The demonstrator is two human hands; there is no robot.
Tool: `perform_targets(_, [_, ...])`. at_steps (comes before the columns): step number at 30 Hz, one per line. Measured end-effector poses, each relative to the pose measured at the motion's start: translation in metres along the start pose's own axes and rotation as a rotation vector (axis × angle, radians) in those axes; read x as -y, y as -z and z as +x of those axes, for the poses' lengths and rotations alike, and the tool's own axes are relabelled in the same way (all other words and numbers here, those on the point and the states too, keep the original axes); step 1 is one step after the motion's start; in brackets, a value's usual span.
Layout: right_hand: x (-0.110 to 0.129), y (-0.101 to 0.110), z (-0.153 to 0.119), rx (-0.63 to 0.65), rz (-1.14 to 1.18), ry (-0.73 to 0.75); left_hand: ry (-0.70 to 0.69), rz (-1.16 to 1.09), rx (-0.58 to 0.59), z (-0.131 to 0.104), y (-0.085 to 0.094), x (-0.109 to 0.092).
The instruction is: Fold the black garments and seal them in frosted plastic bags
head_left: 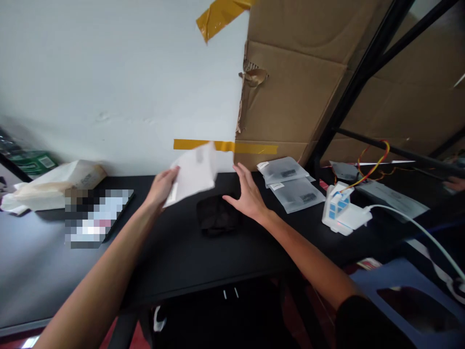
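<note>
We seem to be at a makeshift workstation, part office, part workshop: a black worktop [174, 257] against a white wall [127, 82], cardboard [290, 92] fixed up with brown tape [254, 147], a dark metal frame [358, 80], clear packets [296, 194], and a white power adapter [336, 211] with cables. We cannot tell more exactly.

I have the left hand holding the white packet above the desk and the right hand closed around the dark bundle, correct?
Not quite: the right hand is open and grips nothing, as the head view shows. The left hand does hold the white packet above the desk.
</note>
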State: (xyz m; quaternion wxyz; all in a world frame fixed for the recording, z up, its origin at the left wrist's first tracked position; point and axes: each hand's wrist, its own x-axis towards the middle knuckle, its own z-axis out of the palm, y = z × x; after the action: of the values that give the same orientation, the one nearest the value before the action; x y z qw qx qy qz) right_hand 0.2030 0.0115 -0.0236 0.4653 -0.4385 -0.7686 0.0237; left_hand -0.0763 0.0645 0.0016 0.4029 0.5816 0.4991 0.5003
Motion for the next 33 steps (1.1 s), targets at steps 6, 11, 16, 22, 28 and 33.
perform_targets(6, [0.008,0.054,-0.007,0.091,-0.303,0.566,-0.041,0.141,0.304,-0.034,-0.052,-0.011])
perform_targets(11, [-0.072,0.109,-0.012,-0.136,-0.557,0.183,-0.483,0.667,0.210,-0.062,-0.073,-0.022])
perform_targets(16, [-0.148,0.130,-0.027,0.345,-0.777,-0.341,-0.580,1.260,0.396,-0.092,-0.103,-0.025])
perform_targets(22, [-0.110,0.116,-0.025,0.135,-0.608,-0.215,-0.588,1.305,0.470,-0.097,-0.110,-0.026])
perform_targets(28, [0.002,0.045,-0.038,0.225,-0.121,0.012,-0.520,0.761,0.273,-0.069,-0.102,-0.026])
perform_targets(33, [0.009,0.021,-0.052,0.467,-0.248,0.091,-0.233,0.290,0.079,-0.064,-0.053,-0.015])
